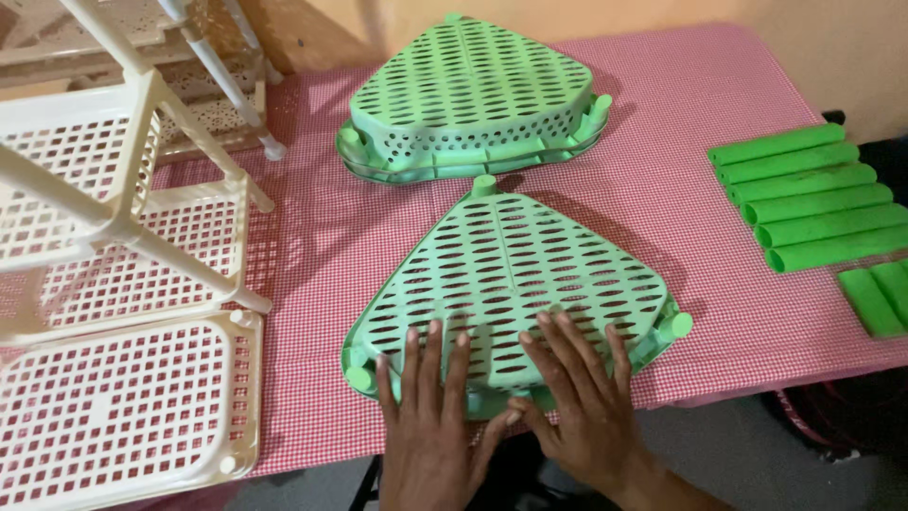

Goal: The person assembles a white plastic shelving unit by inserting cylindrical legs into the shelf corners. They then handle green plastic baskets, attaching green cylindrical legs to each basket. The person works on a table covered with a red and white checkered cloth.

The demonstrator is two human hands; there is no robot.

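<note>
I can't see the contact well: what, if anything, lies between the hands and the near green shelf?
Nothing visible. The left hand and right hand lie flat, fingers spread, directly on the near shelf.

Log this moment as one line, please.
left hand: flat on near green tray | right hand: flat on it | second green tray: behind | green tubes: right | cream rack: left

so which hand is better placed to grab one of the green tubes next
Right. The right hand lies on the near green tray on the side toward the green tubes; the left hand is farther away and would have to cross over it.
</note>
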